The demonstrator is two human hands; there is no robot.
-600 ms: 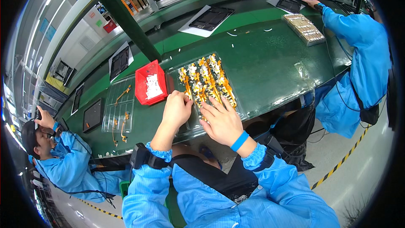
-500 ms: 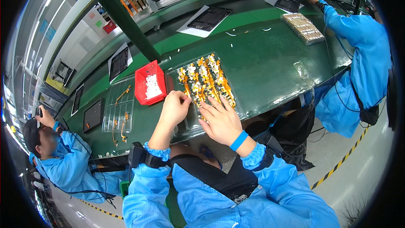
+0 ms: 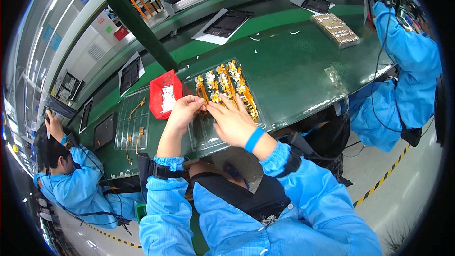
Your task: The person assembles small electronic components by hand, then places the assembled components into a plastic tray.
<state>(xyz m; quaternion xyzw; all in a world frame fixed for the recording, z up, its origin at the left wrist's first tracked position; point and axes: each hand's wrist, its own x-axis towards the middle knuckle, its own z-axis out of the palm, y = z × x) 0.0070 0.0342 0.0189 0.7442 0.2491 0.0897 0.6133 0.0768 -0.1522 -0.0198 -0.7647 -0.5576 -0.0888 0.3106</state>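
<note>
My left fingers [image 3: 193, 99] are pinched narrow at an orange strip [image 3: 201, 89] in the clear tray [image 3: 201, 136]; I cannot tell whether they grip it. My right fingers [image 3: 230, 103] spread loosely over crowded strips [image 3: 246, 96], which could snag if tugged. The red bin [image 3: 155, 98] crowds my left; the worktop [image 3: 294, 66] opens wider rightward, its near edge close.

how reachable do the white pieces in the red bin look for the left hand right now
Likely yes: the red bin stands open-topped close beside the left hand, and nothing seems to cover the white pieces inside.
</note>
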